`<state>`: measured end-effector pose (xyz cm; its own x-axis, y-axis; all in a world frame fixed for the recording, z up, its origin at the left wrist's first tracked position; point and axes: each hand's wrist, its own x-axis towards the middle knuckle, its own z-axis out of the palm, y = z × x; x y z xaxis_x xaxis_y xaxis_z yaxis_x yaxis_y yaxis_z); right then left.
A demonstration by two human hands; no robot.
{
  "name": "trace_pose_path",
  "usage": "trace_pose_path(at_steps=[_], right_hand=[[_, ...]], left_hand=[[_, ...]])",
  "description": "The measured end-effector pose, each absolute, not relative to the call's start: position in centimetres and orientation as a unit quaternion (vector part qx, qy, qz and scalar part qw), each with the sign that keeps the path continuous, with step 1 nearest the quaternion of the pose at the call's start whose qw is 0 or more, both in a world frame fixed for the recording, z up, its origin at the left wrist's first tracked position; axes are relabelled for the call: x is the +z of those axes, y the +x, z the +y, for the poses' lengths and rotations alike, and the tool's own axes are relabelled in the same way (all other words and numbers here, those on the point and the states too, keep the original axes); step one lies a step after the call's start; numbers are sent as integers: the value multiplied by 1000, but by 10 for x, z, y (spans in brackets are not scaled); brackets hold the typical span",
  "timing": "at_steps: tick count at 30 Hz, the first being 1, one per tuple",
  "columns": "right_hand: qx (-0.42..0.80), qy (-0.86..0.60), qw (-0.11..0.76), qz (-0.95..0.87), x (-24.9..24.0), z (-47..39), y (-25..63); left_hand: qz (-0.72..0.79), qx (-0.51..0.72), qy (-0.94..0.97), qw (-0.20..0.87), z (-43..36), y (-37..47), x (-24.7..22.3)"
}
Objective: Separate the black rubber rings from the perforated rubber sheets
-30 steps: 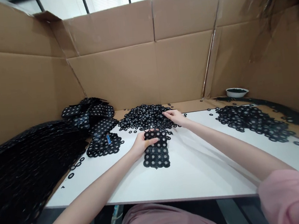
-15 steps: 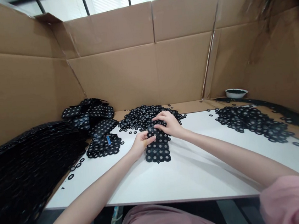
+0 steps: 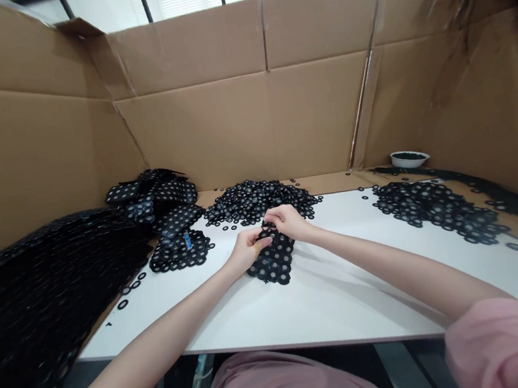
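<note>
Thumb in front, fingers behind, the left hand [image 3: 245, 250] grips the upper left edge of a black flat panel of joined rings with pale dots [image 3: 275, 263]. The right hand [image 3: 290, 223] has its fingertips pinched together at the panel's top edge; whether they hold a ring I cannot tell. The panel looks light and floppy, best held flat near the edge being worked. It slants over the white tabletop [image 3: 300, 319], before a heap of loose black rings [image 3: 250, 201]

Right hand [image 3: 290, 223] moved from ring pile [image 3: 248, 200] to far edge of dotted panel [image 3: 274, 261], dotted panel turned aslant
</note>
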<state>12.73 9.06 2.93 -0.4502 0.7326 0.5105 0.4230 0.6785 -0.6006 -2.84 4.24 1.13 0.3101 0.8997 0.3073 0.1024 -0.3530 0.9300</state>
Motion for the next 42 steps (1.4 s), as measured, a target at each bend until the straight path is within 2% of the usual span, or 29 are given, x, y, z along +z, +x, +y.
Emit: trace_pose_path(at_steps=[5, 8, 13, 16, 20, 24, 28, 33, 36, 42], right_hand=[[222, -465, 478, -711, 36, 121, 148], [197, -488, 486, -697, 39, 140, 167], [169, -452, 475, -736, 32, 134, 172], [99, -360, 497, -783, 31, 117, 167], [70, -238, 429, -868, 32, 101, 163], [105, -241, 438, -860, 28, 99, 159], [230, -271, 440, -825, 29, 100, 155], [361, -314, 386, -789, 38, 99, 150], [355, -332, 381, -787, 44, 98, 150], [225, -252, 389, -857, 49, 96, 160]], left_hand=[[375, 466, 637, 486, 38, -30, 9], [379, 481, 592, 524, 39, -32, 8], [369, 506, 552, 551, 44, -34, 12], [372, 515, 534, 557, 46, -35, 15], [368, 531, 520, 560, 48, -37, 18], [359, 499, 546, 569, 48, -37, 15], [372, 470, 605, 524, 47, -34, 11], [401, 440, 659, 459, 46, -34, 14], [410, 437, 671, 437, 45, -34, 14], [385, 461, 616, 510, 47, -34, 8]])
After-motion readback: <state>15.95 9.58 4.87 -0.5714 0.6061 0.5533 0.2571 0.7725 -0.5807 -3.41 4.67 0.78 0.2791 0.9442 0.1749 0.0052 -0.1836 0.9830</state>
